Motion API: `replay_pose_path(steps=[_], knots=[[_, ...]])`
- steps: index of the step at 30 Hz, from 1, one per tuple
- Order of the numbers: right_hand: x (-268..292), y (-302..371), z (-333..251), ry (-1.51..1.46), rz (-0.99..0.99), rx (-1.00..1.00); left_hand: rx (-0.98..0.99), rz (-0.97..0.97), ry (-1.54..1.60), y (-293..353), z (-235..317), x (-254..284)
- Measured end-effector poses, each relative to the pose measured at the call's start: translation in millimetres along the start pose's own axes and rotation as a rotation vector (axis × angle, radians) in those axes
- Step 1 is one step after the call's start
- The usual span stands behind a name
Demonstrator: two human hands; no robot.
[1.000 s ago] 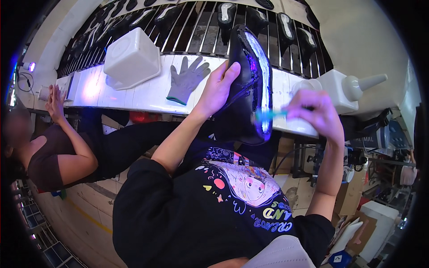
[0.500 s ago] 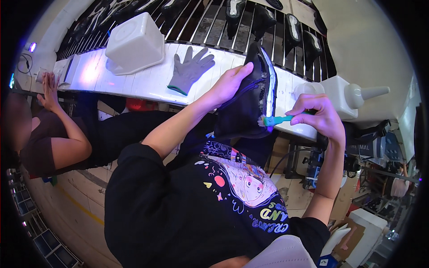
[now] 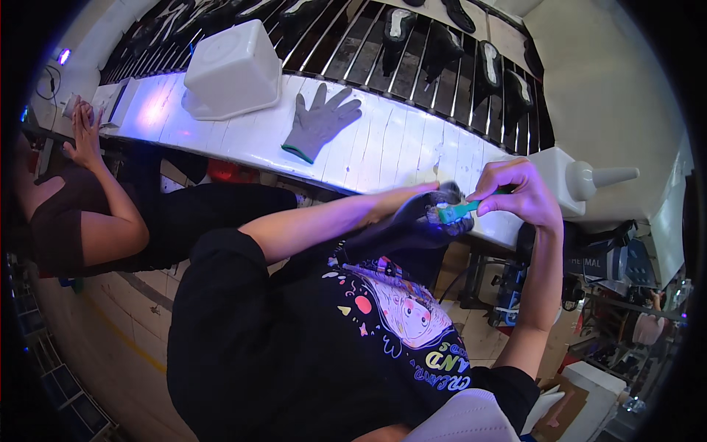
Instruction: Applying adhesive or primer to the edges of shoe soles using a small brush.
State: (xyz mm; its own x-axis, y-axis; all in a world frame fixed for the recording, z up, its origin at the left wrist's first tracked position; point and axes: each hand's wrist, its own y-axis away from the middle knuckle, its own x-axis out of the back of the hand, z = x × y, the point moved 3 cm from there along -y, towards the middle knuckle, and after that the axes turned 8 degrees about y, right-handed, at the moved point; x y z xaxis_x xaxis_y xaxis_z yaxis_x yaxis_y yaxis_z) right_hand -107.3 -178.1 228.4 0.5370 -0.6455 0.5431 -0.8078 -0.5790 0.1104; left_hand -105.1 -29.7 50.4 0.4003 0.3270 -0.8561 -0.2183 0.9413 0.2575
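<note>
My left hand (image 3: 398, 200) grips a black boot (image 3: 401, 230), which is tilted with its sole edge toward the right; most of the fingers are hidden behind it and motion smears them. Between the thumb and fingers of my right hand (image 3: 519, 193) is a green-handled brush (image 3: 458, 212), much like a toothbrush. Its bristles touch the boot's end, beside a dark, blurred area of the sole. Beyond my left forearm, a grey glove (image 3: 320, 121) with a green cuff lies flat on the white bench (image 3: 383, 151).
An upturned white container (image 3: 232, 70) stands on the bench. A white bottle with a long nozzle (image 3: 582, 180) is at its right end. Behind runs a roller conveyor (image 3: 353, 44) carrying several black boots (image 3: 488, 66). On the left sits a co-worker (image 3: 81, 221), hands together.
The boot has turned and dropped from upright to slanting, its end now facing the brush. My left hand has moved down and right with it. The brush stays in my right hand.
</note>
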Motion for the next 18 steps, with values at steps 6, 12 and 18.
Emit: replay_pose_path(steps=[6, 12, 18], knots=[[2.1, -8.7, 3.4, 0.000, 0.016, -0.001, 0.255, -0.082, -0.150, 20.3, -13.7, -20.8], [6.6, -5.9, -2.8, 0.016, 0.025, 0.010, 0.317, -0.082, -0.014, 37.8, -17.0, -37.0], [11.5, 14.2, -6.4, 0.056, 0.025, 0.042, 0.376, -0.091, 0.063, 43.3, 2.1, -44.7]])
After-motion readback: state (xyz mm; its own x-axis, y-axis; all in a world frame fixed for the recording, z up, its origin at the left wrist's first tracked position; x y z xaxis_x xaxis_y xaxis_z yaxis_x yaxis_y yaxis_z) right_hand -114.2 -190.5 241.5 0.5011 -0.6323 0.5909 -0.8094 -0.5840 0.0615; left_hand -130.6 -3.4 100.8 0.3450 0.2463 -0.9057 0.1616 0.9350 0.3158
